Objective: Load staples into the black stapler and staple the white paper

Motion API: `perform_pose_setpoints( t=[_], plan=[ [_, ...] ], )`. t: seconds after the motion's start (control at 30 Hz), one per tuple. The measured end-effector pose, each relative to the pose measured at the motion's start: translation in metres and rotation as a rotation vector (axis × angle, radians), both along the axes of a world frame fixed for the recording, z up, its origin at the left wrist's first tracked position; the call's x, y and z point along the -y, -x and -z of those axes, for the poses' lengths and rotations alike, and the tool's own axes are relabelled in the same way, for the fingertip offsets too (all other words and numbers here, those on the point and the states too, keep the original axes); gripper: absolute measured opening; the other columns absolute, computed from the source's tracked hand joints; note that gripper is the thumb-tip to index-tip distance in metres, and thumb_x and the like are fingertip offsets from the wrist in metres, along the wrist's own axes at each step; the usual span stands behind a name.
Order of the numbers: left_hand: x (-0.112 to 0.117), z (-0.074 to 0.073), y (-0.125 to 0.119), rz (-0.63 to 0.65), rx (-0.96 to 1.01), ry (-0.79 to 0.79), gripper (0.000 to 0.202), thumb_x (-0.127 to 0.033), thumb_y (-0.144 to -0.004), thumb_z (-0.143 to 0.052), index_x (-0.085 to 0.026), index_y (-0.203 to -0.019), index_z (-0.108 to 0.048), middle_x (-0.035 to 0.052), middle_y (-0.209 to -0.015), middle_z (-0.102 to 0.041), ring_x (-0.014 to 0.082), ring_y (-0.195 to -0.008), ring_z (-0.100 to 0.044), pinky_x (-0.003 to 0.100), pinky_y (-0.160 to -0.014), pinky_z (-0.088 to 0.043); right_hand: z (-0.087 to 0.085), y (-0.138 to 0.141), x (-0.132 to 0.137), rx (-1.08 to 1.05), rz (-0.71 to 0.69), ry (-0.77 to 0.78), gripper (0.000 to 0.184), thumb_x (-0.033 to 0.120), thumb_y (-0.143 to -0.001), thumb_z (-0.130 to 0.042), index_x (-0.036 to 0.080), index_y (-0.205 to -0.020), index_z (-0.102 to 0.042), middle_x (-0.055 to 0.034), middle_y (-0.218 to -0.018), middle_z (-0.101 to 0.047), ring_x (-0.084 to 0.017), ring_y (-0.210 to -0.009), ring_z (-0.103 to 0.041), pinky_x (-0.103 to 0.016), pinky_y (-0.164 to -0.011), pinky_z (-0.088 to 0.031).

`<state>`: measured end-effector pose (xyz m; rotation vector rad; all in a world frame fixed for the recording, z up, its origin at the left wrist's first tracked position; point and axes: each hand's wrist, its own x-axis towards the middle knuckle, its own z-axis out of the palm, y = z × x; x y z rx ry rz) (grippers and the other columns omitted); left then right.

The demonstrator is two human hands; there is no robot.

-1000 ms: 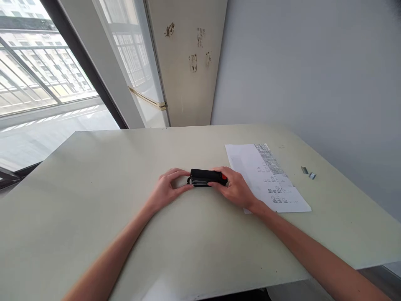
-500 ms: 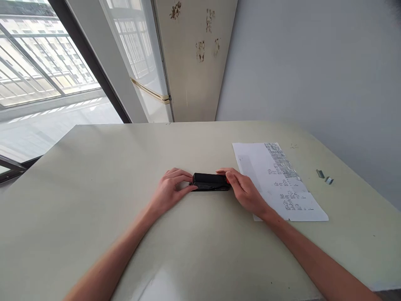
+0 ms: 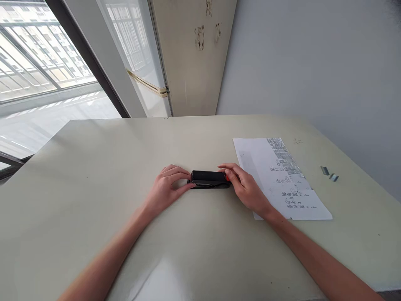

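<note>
A black stapler [image 3: 208, 177] with a red part at its right end lies lengthwise across the middle of the table. My left hand [image 3: 169, 183] pinches its left end, thumb low at the base and fingers behind. At the other end, my right hand [image 3: 244, 184] grips the stapler beside the red part, with thumb and fingers closed round it. Just beyond that hand lies a printed sheet of paper [image 3: 260, 163], partly covered by my right hand and wrist. Farther right rest two small strips of staples [image 3: 325, 170].
The pale table [image 3: 103, 167] spreads out on all sides of my hands. Behind it stand a fridge [image 3: 194, 83] with a gold handle and a grey wall [image 3: 297, 62]. A window with railings [image 3: 37, 54] is at the left.
The view has tilted down slightly. My right fingers have shifted a little at the stapler's right end, and more of the red part shows. Both hands stay on the stapler.
</note>
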<state>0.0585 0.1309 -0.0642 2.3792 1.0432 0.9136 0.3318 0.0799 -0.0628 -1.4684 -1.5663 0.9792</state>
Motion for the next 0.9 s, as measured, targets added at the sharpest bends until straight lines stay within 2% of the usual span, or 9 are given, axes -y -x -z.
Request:
perform_pose_setpoints(
  t=[0.17,0.33,0.47,0.57,0.67,0.77,0.83,0.9],
  plan=[
    [-0.001,-0.001,0.003,-0.007,-0.008,0.01,0.018,-0.04,-0.096,-0.075,-0.024,-0.101,-0.079,0.0041,-0.104,-0.079,0.0238,-0.102,-0.069,0.039,-0.092,-0.056,0.003,0.0,0.0,-0.001,-0.009,-0.013,0.043,0.057,-0.109,-0.041,0.029,-0.128,-0.067,-0.0066,-0.123,-0.075,-0.025,-0.109,-0.069,-0.04,-0.094,-0.055],
    [-0.003,-0.011,0.016,0.026,-0.066,0.036,0.024,-0.046,-0.095,-0.074,-0.026,-0.108,-0.08,0.0042,-0.109,-0.08,0.0263,-0.111,-0.068,0.042,-0.101,-0.054,0.002,0.001,0.0,0.01,-0.005,-0.029,0.045,0.057,-0.109,-0.039,0.027,-0.123,-0.07,-0.0054,-0.108,-0.075,-0.023,-0.099,-0.068,-0.037,-0.089,-0.054],
    [-0.004,-0.018,0.025,0.016,-0.08,0.061,0.026,-0.049,-0.096,-0.072,-0.027,-0.104,-0.081,0.005,-0.111,-0.08,0.0258,-0.108,-0.069,0.041,-0.099,-0.055,-0.001,0.0,0.001,0.054,-0.04,-0.046,0.049,0.057,-0.11,-0.035,0.026,-0.122,-0.07,-0.0039,-0.096,-0.072,-0.021,-0.088,-0.066,-0.035,-0.081,-0.053],
    [-0.006,-0.021,0.027,0.025,-0.074,0.079,0.026,-0.051,-0.097,-0.071,-0.028,-0.101,-0.082,0.0051,-0.109,-0.079,0.0254,-0.106,-0.07,0.041,-0.099,-0.054,-0.003,-0.001,0.002,0.107,-0.116,-0.04,0.044,0.061,-0.105,-0.049,0.027,-0.125,-0.068,-0.0035,-0.095,-0.072,-0.022,-0.083,-0.065,-0.035,-0.072,-0.052],
    [-0.008,-0.022,0.029,0.047,-0.081,0.098,0.026,-0.051,-0.096,-0.07,-0.028,-0.101,-0.082,0.0051,-0.108,-0.079,0.0255,-0.105,-0.07,0.041,-0.099,-0.054,-0.001,-0.001,0.001,0.175,-0.15,-0.093,0.041,0.056,-0.097,-0.066,0.028,-0.127,-0.066,-0.0047,-0.11,-0.074,-0.024,-0.094,-0.067,-0.037,-0.079,-0.055],
    [-0.009,-0.024,0.033,0.061,-0.089,0.124,0.027,-0.052,-0.094,-0.072,-0.028,-0.101,-0.082,0.0054,-0.108,-0.079,0.0257,-0.105,-0.07,0.041,-0.1,-0.053,0.002,0.0,0.001,0.224,-0.128,-0.123,0.034,0.048,-0.097,-0.068,0.028,-0.124,-0.068,-0.0043,-0.108,-0.075,-0.023,-0.09,-0.068,-0.037,-0.075,-0.056],
    [-0.008,-0.025,0.033,0.045,-0.056,0.144,0.031,-0.054,-0.09,-0.078,-0.028,-0.107,-0.081,0.006,-0.119,-0.077,0.0271,-0.114,-0.068,0.042,-0.106,-0.051,0.003,0.001,0.002,0.237,-0.113,-0.174,0.029,0.045,-0.098,-0.068,0.028,-0.121,-0.068,-0.0045,-0.107,-0.076,-0.023,-0.088,-0.068,-0.036,-0.069,-0.055],
    [-0.004,-0.025,0.028,-0.015,0.072,0.201,0.045,-0.055,-0.088,-0.079,-0.027,-0.123,-0.075,0.0082,-0.136,-0.07,0.0293,-0.128,-0.063,0.044,-0.113,-0.047,0.003,0.002,0.003,0.249,-0.098,-0.281,0.024,0.04,-0.099,-0.067,0.027,-0.12,-0.068,-0.0053,-0.109,-0.076,-0.024,-0.092,-0.069,-0.037,-0.073,-0.057]
  ],
)
